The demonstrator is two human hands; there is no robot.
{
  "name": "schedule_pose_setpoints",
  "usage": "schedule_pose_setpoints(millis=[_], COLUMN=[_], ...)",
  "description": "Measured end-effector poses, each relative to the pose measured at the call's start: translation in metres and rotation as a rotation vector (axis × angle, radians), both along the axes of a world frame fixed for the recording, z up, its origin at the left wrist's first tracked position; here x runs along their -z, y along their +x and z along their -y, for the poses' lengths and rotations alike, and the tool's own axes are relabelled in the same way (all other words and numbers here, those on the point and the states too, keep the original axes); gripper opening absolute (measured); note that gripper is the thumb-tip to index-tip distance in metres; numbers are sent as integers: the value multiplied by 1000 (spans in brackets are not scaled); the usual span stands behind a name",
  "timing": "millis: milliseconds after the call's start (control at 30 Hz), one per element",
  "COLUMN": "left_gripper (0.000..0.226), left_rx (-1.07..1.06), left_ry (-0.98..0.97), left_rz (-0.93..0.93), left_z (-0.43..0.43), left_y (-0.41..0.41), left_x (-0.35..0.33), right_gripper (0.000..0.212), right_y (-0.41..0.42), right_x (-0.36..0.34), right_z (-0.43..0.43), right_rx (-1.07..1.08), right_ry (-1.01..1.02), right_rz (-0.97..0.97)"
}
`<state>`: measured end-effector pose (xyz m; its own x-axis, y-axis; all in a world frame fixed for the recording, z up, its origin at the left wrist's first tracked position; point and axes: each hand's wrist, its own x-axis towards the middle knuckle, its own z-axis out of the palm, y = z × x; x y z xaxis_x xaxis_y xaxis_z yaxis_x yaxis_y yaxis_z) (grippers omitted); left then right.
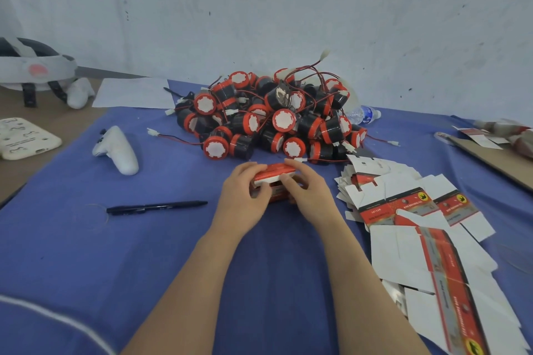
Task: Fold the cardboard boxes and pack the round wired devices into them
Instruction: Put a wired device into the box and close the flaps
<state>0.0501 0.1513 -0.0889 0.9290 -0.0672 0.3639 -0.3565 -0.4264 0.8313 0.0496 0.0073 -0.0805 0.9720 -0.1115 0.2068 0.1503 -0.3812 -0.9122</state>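
The left hand (pixel 243 192) and right hand (pixel 310 189) gripped a small red-and-white box (pixel 275 171) from either side, with fingers curled round it and thumbs on its near face. A white flap showed at its top edge. The box was low over the blue-covered counter (pixel 115 253), touching or not I could not tell. Just behind lay a heap of round red-and-black devices (pixel 274 118) with tangled wires. Flat boxes (pixel 403 204) were spread to the right. A pen (pixel 155 207) and a white controller (pixel 116 150) lay to the left.
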Motion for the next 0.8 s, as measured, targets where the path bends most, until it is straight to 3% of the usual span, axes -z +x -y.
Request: schedule_pose_setpoints(millis=[267, 433, 800], left_gripper=[36, 39, 40], left_rx=[12, 22, 16], left_ry=[-87, -56, -34], left_rz=[-100, -64, -70], left_z=[3, 3, 4], left_y=[1, 0, 1], left_x=[-2, 1, 0], right_gripper=[10, 18, 11], right_y=[1, 3, 4], right_x=[0, 1, 2], right_z=[-2, -4, -7], right_rx=[-2, 70, 98], right_ry=[274, 305, 322], right_rz=[-69, -74, -85])
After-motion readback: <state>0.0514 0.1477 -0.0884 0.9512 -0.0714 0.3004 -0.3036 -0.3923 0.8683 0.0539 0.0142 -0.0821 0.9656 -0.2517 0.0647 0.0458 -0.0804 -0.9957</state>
